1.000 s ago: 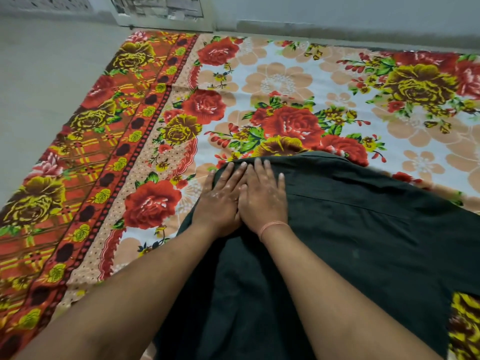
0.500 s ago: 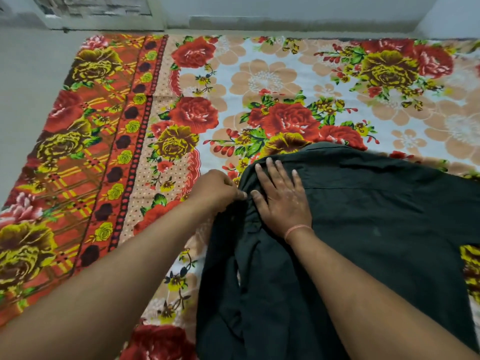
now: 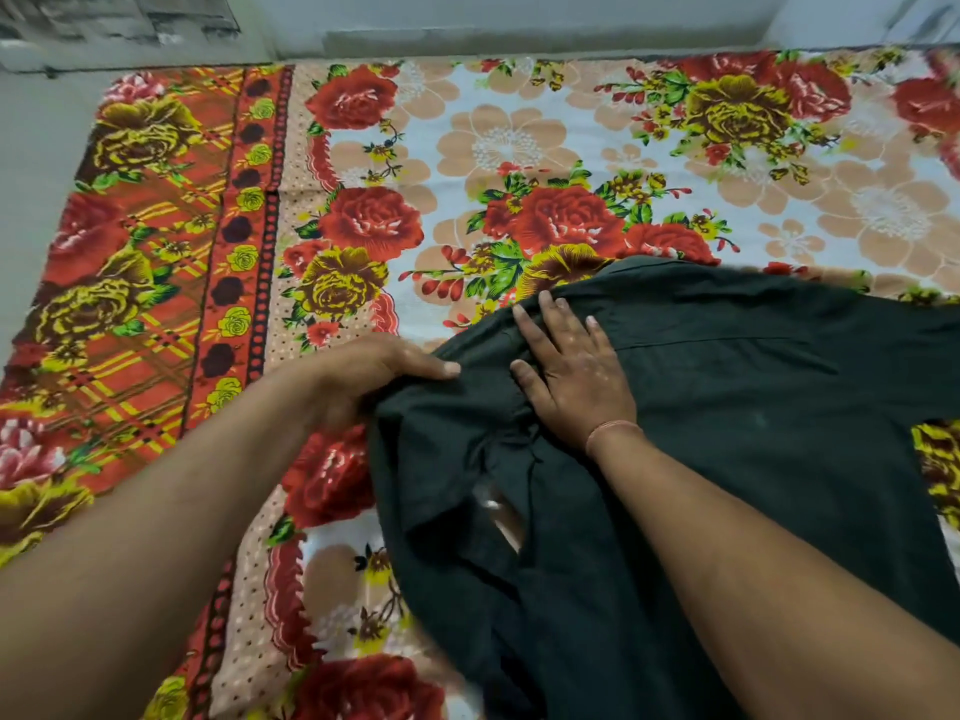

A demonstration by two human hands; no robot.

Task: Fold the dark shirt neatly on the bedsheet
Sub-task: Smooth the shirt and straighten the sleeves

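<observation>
The dark shirt (image 3: 753, 418) lies spread over the right and lower part of the flowered bedsheet (image 3: 493, 148). Its left side is bunched into loose folds. My left hand (image 3: 363, 376) is at the shirt's left edge, fingers curled under the cloth and thumb on top, gripping that edge. My right hand (image 3: 571, 371) lies flat on the shirt, palm down with fingers spread, just right of the left hand. A thin band circles the right wrist.
The bedsheet has a red and yellow checked border (image 3: 130, 314) down its left side. Bare grey floor (image 3: 36, 137) lies beyond that border. A pale wall (image 3: 519, 23) runs along the far edge of the sheet.
My left hand slid off the shirt's top to its left edge and closed on the cloth, which is now lifted and bunched. My right hand stayed pressed flat. The camera view shifted left.
</observation>
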